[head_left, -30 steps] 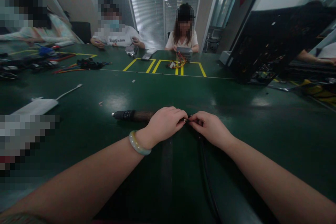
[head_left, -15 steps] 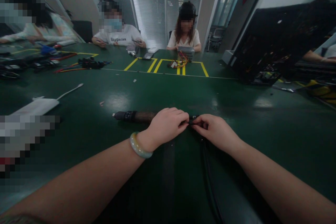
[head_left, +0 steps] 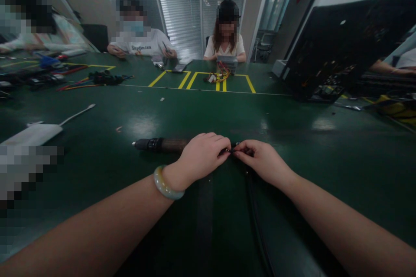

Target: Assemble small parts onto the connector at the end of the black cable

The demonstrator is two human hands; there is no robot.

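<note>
A dark electric screwdriver [head_left: 172, 145] lies on the green table [head_left: 182, 117], its bit pointing left. My left hand [head_left: 206, 151], with a jade-coloured bangle [head_left: 167, 184] at the wrist, covers the screwdriver's right part; I cannot tell whether it grips the body. Its thumb and fingers are pinched together. Facing it, my right hand [head_left: 261, 156] also pinches, its fingertips touching or nearly touching the left ones. Between the fingertips is something small and dark, too small to name. A black cable [head_left: 256, 216] runs from below my right hand toward the near edge.
A white case with a short cable [head_left: 48, 130] lies at left. Bundled wires [head_left: 104, 78] and coloured wires [head_left: 224, 73] lie farther back near yellow tape [head_left: 183, 80]. A large black panel [head_left: 341, 47] leans at right. Several people sit around the table.
The view has shifted slightly, so the scene appears a little farther left. My fingertips have drawn slightly closer together; the screwdriver still lies in the same place.
</note>
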